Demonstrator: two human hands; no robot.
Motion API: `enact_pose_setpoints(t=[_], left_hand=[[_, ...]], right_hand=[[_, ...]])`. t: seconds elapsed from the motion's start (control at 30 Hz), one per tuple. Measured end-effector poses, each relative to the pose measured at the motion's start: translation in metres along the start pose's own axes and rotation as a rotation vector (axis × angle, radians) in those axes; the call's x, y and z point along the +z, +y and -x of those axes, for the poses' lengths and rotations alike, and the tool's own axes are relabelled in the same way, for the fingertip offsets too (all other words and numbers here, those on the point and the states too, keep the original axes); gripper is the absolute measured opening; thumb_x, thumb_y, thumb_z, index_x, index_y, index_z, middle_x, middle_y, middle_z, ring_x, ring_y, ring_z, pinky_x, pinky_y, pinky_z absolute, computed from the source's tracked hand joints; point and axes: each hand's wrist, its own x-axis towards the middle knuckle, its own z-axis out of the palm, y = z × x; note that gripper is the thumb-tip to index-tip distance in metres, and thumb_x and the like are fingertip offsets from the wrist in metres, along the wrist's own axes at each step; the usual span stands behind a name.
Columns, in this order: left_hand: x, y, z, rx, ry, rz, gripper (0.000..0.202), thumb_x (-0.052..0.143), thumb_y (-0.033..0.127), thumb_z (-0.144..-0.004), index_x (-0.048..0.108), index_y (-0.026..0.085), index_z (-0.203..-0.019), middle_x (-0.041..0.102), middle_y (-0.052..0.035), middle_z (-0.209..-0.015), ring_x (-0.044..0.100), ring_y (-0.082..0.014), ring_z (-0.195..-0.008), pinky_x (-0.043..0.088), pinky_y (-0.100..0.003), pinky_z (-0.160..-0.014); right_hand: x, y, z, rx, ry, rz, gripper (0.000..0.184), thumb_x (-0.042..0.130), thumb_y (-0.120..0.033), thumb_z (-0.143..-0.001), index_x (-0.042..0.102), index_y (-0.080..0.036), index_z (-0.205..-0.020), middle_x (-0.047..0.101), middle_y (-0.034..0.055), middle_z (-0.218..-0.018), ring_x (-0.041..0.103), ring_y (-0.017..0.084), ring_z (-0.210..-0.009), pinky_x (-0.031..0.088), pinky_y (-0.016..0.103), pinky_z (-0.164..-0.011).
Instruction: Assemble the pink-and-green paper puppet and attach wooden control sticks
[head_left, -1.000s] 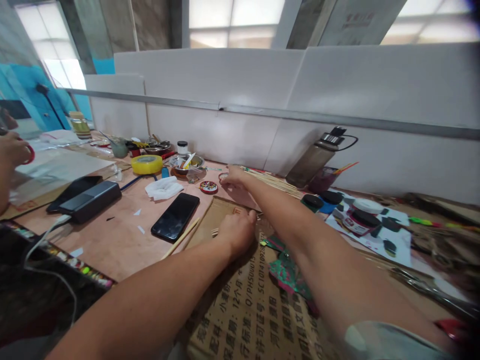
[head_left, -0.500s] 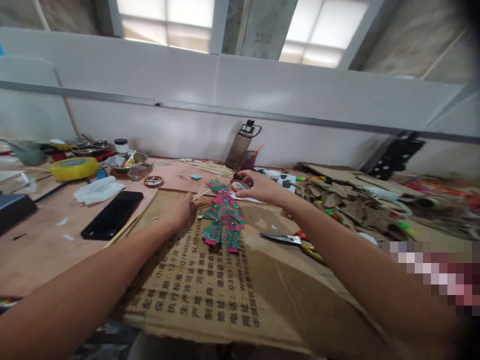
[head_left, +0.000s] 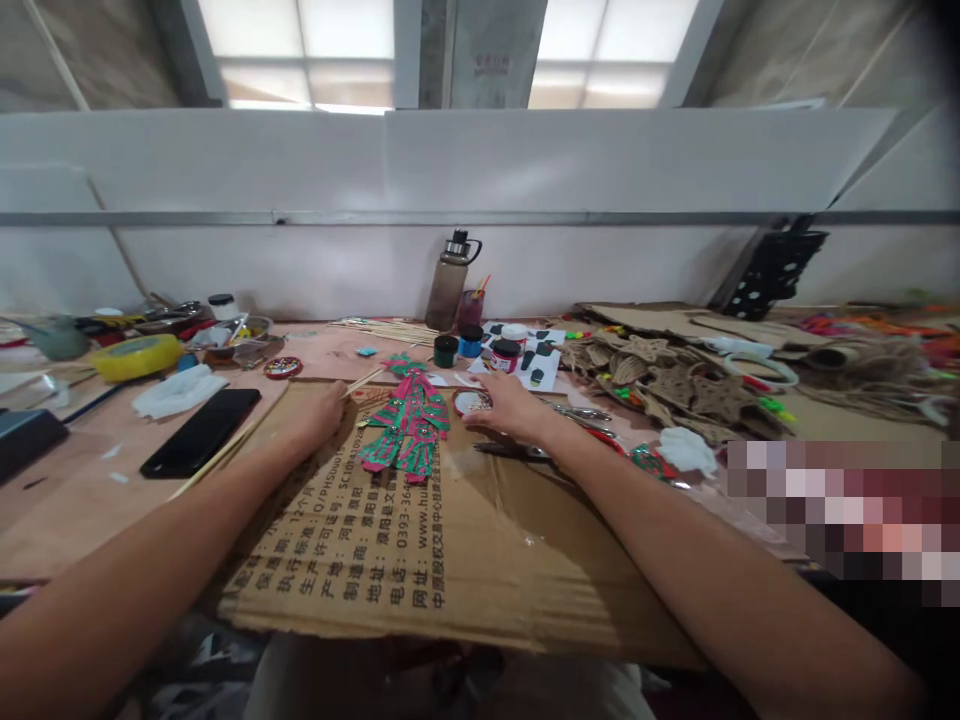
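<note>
A green and pink paper puppet (head_left: 407,425) lies on a printed cardboard sheet (head_left: 420,540) in front of me. My left hand (head_left: 315,412) rests closed on the cardboard's left edge, next to thin wooden sticks (head_left: 225,455); what it pinches is hidden. My right hand (head_left: 506,405) lies to the right of the puppet, its fingers curled on a small round lid-like dish (head_left: 472,402). Scissors (head_left: 510,452) lie just under the right wrist.
A black phone (head_left: 199,430), white tissue (head_left: 176,390) and yellow tape roll (head_left: 139,357) lie to the left. Small paint pots (head_left: 472,345) and a water bottle (head_left: 448,280) stand behind. Cut cardboard pieces (head_left: 660,375) pile up at the right, before a white partition.
My view swung to the right. My right hand drew back from the far left of the table with the small round dish and now sits to the right of the puppet. The left hand stayed on the cardboard.
</note>
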Motion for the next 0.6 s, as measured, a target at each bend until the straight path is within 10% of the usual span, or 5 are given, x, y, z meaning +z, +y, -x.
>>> enact_pose_setpoints(t=[0.33, 0.6], left_hand=[[0.010, -0.007, -0.002, 0.029, 0.054, -0.074, 0.037, 0.031, 0.030, -0.094, 0.064, 0.015, -0.100, 0.071, -0.0149, -0.096, 0.065, -0.0242, -0.080, 0.042, -0.030, -0.070], [0.004, -0.003, 0.006, 0.026, 0.021, 0.036, 0.034, 0.033, 0.028, -0.096, 0.062, 0.014, -0.105, 0.070, -0.0157, -0.098, 0.064, -0.0219, -0.079, 0.042, -0.029, -0.072]], right_hand=[[-0.051, -0.006, 0.036, -0.023, -0.008, 0.010, 0.025, 0.057, -0.040, -0.088, 0.069, -0.020, -0.099, 0.072, 0.0087, -0.101, 0.066, 0.023, -0.089, 0.049, 0.032, -0.077], [-0.010, 0.058, 0.100, -0.138, 0.045, 0.131, 0.025, 0.065, -0.039, -0.075, 0.071, -0.027, -0.096, 0.070, 0.0137, -0.106, 0.064, 0.033, -0.099, 0.051, 0.048, -0.087]])
